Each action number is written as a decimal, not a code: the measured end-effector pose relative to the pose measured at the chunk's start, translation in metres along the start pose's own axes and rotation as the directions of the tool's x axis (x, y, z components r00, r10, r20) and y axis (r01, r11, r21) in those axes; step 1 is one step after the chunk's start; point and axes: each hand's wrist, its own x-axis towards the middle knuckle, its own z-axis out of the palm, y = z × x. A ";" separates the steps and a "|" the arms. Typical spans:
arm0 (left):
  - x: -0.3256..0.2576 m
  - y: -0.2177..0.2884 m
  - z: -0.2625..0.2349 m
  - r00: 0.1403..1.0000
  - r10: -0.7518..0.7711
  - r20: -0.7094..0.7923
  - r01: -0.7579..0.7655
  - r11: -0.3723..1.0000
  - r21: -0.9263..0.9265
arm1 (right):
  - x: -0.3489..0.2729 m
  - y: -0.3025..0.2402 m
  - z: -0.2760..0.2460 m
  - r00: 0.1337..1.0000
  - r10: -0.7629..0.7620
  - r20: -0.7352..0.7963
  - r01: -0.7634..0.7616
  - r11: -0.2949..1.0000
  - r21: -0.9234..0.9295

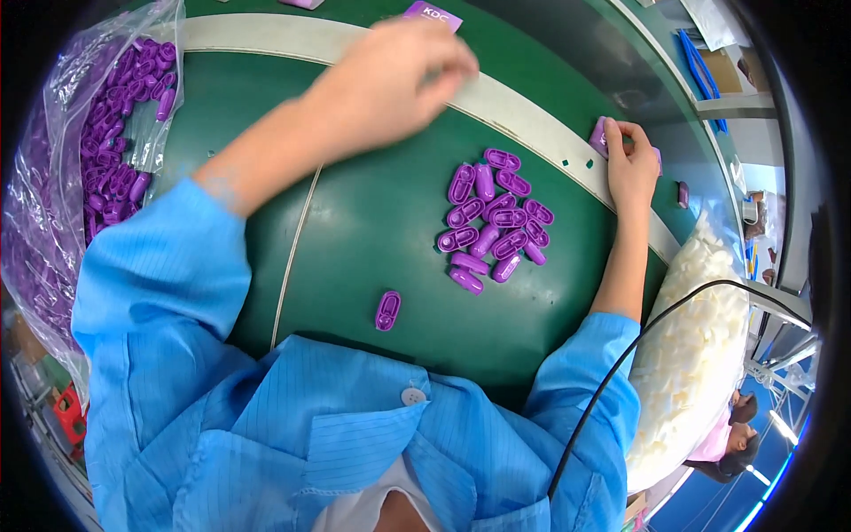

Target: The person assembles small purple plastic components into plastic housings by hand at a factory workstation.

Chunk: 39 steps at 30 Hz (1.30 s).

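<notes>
Purple package (601, 138), a small flat piece, is lying at the far right of the green tabletop (372, 239), on the pale strip (532, 124) that is running across the surface. The right hand (631, 164) is resting on it, fingers curled over its top edge and pinning it against the strip; only the left corner of the package is showing beside the fingers. The left hand (403, 75) is reaching far forward across the pale strip, blurred, with fingers bent loosely inward; whether it is gripping anything cannot be told. Just beyond its fingertips a second purple card (433, 14) is lying at the upper edge of the view.

Between the two forearms a pile of purple plastic shells (496, 217), small oval pieces, is sitting on the green surface, the pieces touching and overlapping. A single purple shell (387, 310) is lying apart from the pile, nearer the person's chest. At the left rim a clear plastic bag (80, 160) is holding many more purple pieces. At the right, a clear bag of white pieces (700, 355) is leaning beside the tabletop, and a black cable (638, 341) is arching over it. Blue sleeves (160, 275) are covering both arms to the wrist.
</notes>
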 end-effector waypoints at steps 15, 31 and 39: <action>-0.015 0.044 -0.002 0.846 -0.442 0.299 0.534 0.689 -0.490 | -0.061 -0.095 0.000 0.794 -0.192 0.577 -0.516 0.289 0.807; -0.016 0.035 -0.006 0.792 -0.433 0.430 0.602 0.441 -0.666 | -0.071 -0.107 0.004 0.851 -0.191 0.489 -0.415 0.327 0.849; -0.021 0.040 -0.004 0.868 -0.400 0.294 0.495 0.653 -0.574 | -0.074 -0.107 0.002 0.861 -0.185 0.474 -0.389 0.363 0.847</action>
